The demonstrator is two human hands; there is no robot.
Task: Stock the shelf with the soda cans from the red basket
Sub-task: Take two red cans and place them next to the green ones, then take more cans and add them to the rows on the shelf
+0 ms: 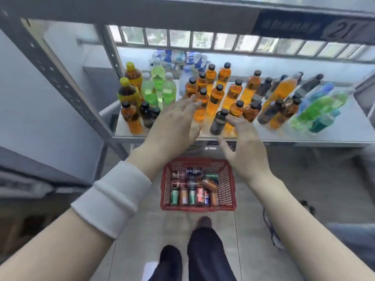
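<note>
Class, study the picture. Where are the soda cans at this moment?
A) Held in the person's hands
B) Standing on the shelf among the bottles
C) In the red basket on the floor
C: the soda cans lie in the red basket on the floor, while the left hand and right hand are empty.

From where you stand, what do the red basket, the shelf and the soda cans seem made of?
Red basket: likely moulded plastic, matte, with slotted lattice walls. Shelf: seemingly grey painted metal, given the punched upright posts. Soda cans: probably aluminium with glossy printed sides, though too blurred to be sure.
</note>
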